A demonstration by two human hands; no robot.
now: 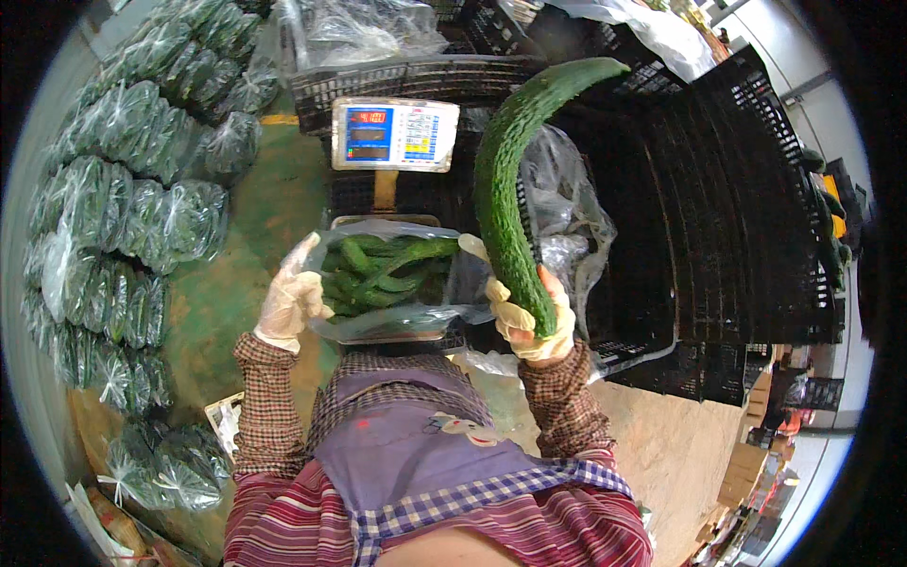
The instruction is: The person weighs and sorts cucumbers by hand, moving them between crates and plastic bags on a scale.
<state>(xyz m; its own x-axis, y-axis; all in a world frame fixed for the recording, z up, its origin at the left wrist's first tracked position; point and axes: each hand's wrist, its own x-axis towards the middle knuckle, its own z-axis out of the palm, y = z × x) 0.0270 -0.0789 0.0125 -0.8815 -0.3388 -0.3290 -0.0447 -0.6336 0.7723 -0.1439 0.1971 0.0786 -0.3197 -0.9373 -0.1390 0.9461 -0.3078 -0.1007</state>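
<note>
A long, curved, bumpy green cucumber [504, 180] stands up from my right hand [543, 326], which grips its lower end. The hand wears a pale, thin glove with some fingertips bare. My left hand [289, 302], also gloved, pinches the left edge of a clear plastic bag [397, 323]. The bag lies spread on the platform of a scale, and several green cucumbers [383, 269] show inside it. Beside the bag's right edge is the right hand's thumb side; whether it touches the plastic I cannot tell. Behind the bag rises the scale's display [395, 134], with lit red digits.
Bagged green vegetables [142, 217] are piled along the left wall. Nested black plastic crates [727, 208] stand at the right, and another black crate [425, 80] lies behind the scale. Crumpled clear plastic [567, 217] hangs beside the cucumber. Cardboard boxes [742, 472] sit at the lower right.
</note>
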